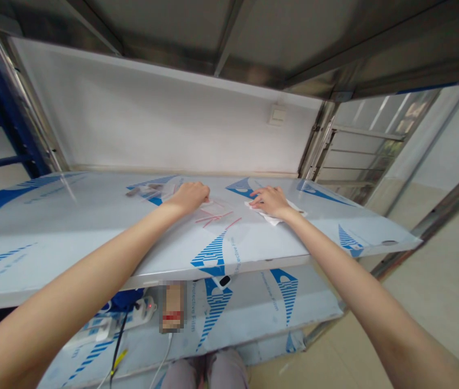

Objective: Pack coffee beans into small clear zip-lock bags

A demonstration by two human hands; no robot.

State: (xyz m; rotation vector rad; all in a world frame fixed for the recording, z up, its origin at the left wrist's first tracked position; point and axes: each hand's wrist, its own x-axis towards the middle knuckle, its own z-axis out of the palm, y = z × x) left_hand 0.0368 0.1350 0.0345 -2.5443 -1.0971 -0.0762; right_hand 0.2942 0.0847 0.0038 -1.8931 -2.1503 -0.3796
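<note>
"How are your hands lying?"

"Your left hand (192,195) is resting curled by clear bags (218,212) on the shelf (270,243) (can't tell its grip); your right hand (271,202) is lying spread on a white sheet (273,220). You should be pressing lightly."

Clear, thin plastic bags (223,208) lie flat in the middle of the bench (91,216), so see-through that I pick them out mostly by their narrow red strips, several crossing one another and one slanting apart on the right. To their left and a little farther back sits crumpled clear plastic (150,190) with small dark pieces showing in or under it; I can't tell which. Right of the bags, apart from them, a white sheet (272,220) lies spread out, uneven at its edges and partly covered.
</note>
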